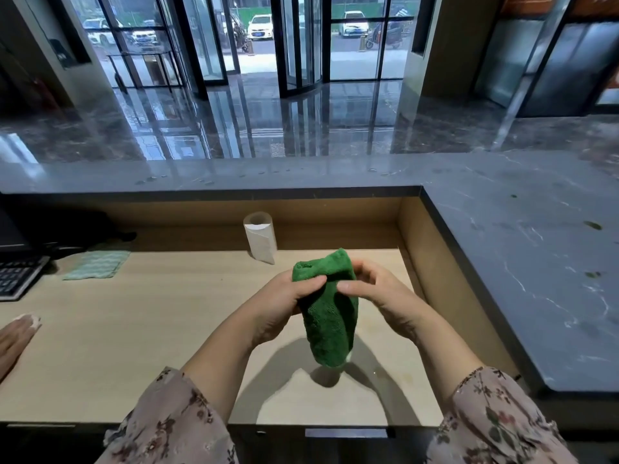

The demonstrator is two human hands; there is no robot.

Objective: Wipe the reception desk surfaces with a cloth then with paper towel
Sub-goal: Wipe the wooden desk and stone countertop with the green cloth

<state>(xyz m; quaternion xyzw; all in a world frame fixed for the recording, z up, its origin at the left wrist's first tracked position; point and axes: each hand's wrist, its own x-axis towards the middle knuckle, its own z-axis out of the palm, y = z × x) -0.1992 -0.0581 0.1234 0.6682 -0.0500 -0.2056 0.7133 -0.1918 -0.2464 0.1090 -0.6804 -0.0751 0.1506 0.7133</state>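
Note:
A dark green cloth (330,313) hangs folded above the light wooden desk (150,346). My left hand (288,299) grips its upper left side, thumb across the front. My right hand (375,289) pinches its upper right side, thumb on the front. The cloth's lower end dangles free just above the desk. A roll of paper towel (260,237) stands upright at the back of the desk, behind the cloth. The raised grey stone counter (519,246) runs along the back and down the right side, with small water drops and dark specks on it.
A pale green striped cloth (97,264) lies flat at the back left beside a black keyboard (18,277) and dark equipment. Another person's hand (16,336) rests on the desk at the far left edge. Beyond the counter is a glossy lobby floor and glass doors.

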